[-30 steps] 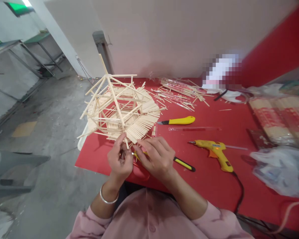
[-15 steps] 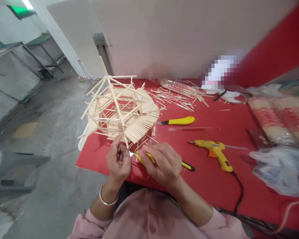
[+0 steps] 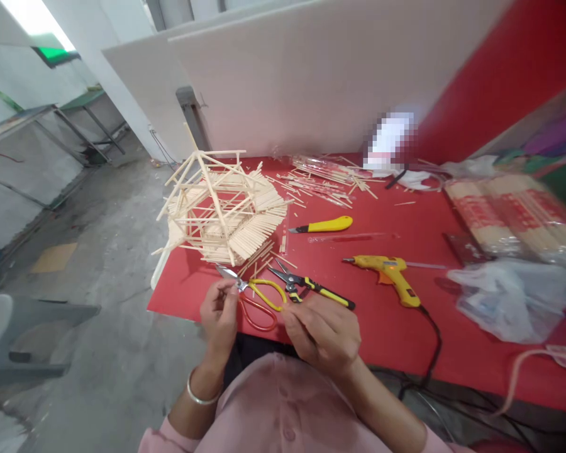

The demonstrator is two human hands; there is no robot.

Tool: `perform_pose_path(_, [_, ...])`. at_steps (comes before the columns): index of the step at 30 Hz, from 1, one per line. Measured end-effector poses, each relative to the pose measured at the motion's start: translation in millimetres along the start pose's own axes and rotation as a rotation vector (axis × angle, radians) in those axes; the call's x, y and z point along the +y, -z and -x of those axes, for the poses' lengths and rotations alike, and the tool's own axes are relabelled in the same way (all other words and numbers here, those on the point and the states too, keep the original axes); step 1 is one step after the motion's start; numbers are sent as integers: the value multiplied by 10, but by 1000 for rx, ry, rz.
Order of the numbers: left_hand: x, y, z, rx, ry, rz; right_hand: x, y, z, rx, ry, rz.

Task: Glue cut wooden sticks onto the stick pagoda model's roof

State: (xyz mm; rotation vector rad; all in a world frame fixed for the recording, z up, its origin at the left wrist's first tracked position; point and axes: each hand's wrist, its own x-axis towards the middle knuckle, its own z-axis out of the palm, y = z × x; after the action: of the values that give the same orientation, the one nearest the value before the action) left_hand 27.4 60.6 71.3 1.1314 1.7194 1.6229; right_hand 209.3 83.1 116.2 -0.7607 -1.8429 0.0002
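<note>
My left hand [image 3: 221,314] is closed in a pinch beside the pivot of a pair of scissors [image 3: 261,322] with one yellow and one red handle loop. Anything between those fingertips is too small or hidden to make out. My right hand [image 3: 324,328] is also closed, its fingertips at the outer end of the yellow loop; whether they grip it or something else is unclear. Black-and-yellow pruning snips [image 3: 330,294] lie just beyond the right hand. Past the left hand stands a model built of thin wooden sticks [image 3: 259,233], with an open pointed roof frame.
A yellow-handled cutter knife [image 3: 330,224] and a yellow glue gun [image 3: 391,274] with its cord lie on the red tabletop [image 3: 387,352]. Loose sticks [image 3: 318,185] are scattered at the back. Bundled sticks [image 3: 481,211] and a plastic bag [image 3: 514,296] are at the right.
My right hand has drawn back to the right and nearer to me, uncovering the scissors' loops and the snips. My left fingers have come away from the model's stick. The view has shifted slightly.
</note>
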Motion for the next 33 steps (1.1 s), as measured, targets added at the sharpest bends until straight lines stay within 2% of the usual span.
perform_pose_path(8, [119, 28, 200, -82, 99, 53, -142, 71, 231, -13, -9, -65])
perform_pose_path(16, [-4, 46, 382, -100, 199, 96, -187, 65, 383, -96, -58, -48])
perform_pose_path(23, [-39, 19, 343, -89, 262, 161, -121, 77, 403, -103, -134, 0])
perform_pose_path(25, [9, -37, 303, -159, 379, 298, -103, 68, 412, -109, -185, -49])
perform_pose_path(28, [113, -153, 238, -424, 576, 556, -102, 39, 436, -165, -214, -111])
perform_pose_path(30, [152, -224, 203, -520, 586, 655, -107, 36, 446, -224, -202, -130])
perform_pose_path(31, [153, -248, 190, -510, 564, 668, -105, 46, 445, -237, -198, -132])
perform_pose_path(33, [118, -262, 171, -389, 495, 616, -84, 99, 429, -211, -206, -110])
